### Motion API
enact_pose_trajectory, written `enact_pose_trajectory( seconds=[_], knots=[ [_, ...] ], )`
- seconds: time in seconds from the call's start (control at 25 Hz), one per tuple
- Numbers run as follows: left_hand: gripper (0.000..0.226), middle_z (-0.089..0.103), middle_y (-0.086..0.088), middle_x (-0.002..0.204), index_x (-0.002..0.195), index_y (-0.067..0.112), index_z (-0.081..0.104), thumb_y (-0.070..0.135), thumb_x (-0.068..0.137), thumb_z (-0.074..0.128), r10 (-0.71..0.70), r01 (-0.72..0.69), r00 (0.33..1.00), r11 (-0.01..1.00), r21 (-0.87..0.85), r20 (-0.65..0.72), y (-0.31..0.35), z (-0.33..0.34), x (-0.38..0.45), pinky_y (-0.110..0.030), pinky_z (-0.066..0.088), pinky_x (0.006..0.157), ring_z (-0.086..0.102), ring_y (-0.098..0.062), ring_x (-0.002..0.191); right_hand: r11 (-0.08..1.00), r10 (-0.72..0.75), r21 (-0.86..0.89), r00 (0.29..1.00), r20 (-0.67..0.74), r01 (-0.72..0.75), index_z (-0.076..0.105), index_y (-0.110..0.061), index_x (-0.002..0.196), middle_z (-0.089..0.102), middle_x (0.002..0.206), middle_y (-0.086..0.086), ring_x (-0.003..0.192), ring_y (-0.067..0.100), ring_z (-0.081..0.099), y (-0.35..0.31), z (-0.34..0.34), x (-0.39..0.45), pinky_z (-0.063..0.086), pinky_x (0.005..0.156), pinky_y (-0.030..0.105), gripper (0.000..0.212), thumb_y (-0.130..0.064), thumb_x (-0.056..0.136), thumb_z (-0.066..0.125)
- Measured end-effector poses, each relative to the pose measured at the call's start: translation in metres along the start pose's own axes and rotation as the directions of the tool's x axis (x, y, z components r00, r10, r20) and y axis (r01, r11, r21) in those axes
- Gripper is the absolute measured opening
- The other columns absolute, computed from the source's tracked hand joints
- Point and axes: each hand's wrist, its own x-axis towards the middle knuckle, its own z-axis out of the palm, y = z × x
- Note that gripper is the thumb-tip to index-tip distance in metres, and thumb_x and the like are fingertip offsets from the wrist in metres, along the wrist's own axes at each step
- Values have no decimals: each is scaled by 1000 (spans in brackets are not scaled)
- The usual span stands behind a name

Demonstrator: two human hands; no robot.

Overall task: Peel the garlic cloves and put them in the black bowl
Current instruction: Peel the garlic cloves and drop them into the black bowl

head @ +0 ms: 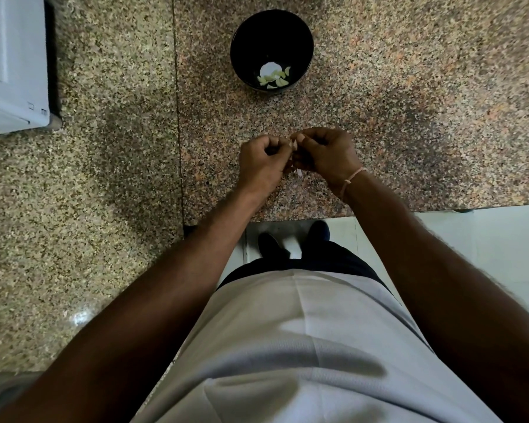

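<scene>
Two bare forearms reached forward from the near edge over a pale shirt (303,346), meeting above the speckled granite desk (409,117). Nearest on that surface, the left hand (261,161) was curled into a loose fist, its fingertips pinching a small garlic clove (293,144) held between both hands. The right hand (326,154), with a thin pale wristband (350,178), was likewise curled, its thumb and fingers pinching the same clove from the right side; how much skin remained on the clove could not be told. A pale scrap, seemingly a bit of peel (299,173), showed just under the hands. Below the desk's near edge, dark shoes (293,239) stood on a light tiled floor (486,254). Farther off, well apart from the hands, sat the black bowl (271,50), holding several peeled cloves (275,77) clustered at its near side. At far left stood a white appliance (13,62) on the desk.
</scene>
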Motion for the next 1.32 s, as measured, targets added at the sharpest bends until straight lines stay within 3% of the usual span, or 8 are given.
enact_pose_trajectory(
  seconds=[0.2, 0.4, 0.56, 0.68, 0.84, 1.04, 1.2, 1.32],
  knots=[
    [18, 76, -9, 79, 89, 4, 76, 21, 94, 78, 66, -64, 998, 992, 105, -14, 4, 1, -1, -45, 64, 66, 72, -24, 69, 956, -157, -254, 987, -27, 145, 80, -17, 95, 79, 81, 4, 76, 23, 78, 4, 1, 1, 66, 73, 47, 9, -19, 97, 71],
    [20, 74, -6, 75, 85, 6, 75, 24, 94, 78, 125, -122, 992, 976, 178, -3, 7, 1, 1, -49, 64, 64, 72, -28, 67, 921, -222, -336, 975, -30, 199, 79, -21, 93, 76, 73, -1, 68, 20, 76, -1, -1, 0, 65, 69, 46, 9, -19, 97, 72],
    [21, 72, -3, 72, 83, 8, 74, 25, 94, 77, 139, -133, 990, 968, 211, -16, 9, 3, 3, -38, 60, 58, 65, -13, 61, 930, -215, -310, 976, -28, 196, 78, -23, 90, 77, 75, 3, 71, 24, 77, -2, 0, 1, 65, 70, 46, 12, -17, 97, 71],
    [18, 72, -5, 75, 86, 6, 73, 22, 93, 78, 114, -107, 993, 969, 222, -17, 10, 3, 6, -27, 54, 57, 63, -9, 63, 979, -113, -171, 994, -5, 110, 77, -5, 102, 78, 87, 16, 75, 23, 77, -3, 0, 3, 66, 73, 39, 12, -11, 99, 67],
    [9, 74, -7, 83, 91, 8, 72, 16, 94, 76, 62, -58, 998, 984, 170, -21, 10, 2, 6, -33, 61, 62, 67, -13, 70, 999, -38, -28, 998, 39, 40, 73, 7, 111, 74, 97, 25, 77, 21, 75, -6, 0, -1, 65, 74, 31, 16, 0, 98, 65],
    [3, 76, -3, 87, 92, 11, 75, 13, 93, 75, 84, -76, 995, 987, 143, -56, 11, 1, 5, -41, 65, 77, 74, -18, 81, 998, -6, 67, 1000, 1, 6, 73, 6, 109, 73, 90, 19, 74, 19, 73, -5, 0, 1, 63, 71, 29, 15, 3, 95, 68],
    [8, 75, 3, 80, 87, 17, 76, 10, 88, 81, 99, -79, 992, 974, 214, -82, 4, -1, 2, -43, 65, 73, 73, -15, 72, 998, -21, -63, 997, -77, 16, 75, -12, 94, 75, 84, 11, 71, 22, 74, -1, -7, 4, 64, 70, 35, 12, -1, 95, 69],
    [13, 75, 7, 81, 87, 20, 76, 10, 84, 84, 128, -104, 989, 959, 264, -73, 1, 0, 0, -42, 65, 75, 73, -10, 73, 985, -59, -165, 995, -85, 44, 74, -8, 99, 76, 85, 11, 71, 21, 76, 2, -11, 2, 65, 69, 36, 9, -2, 95, 70]
  ],
)
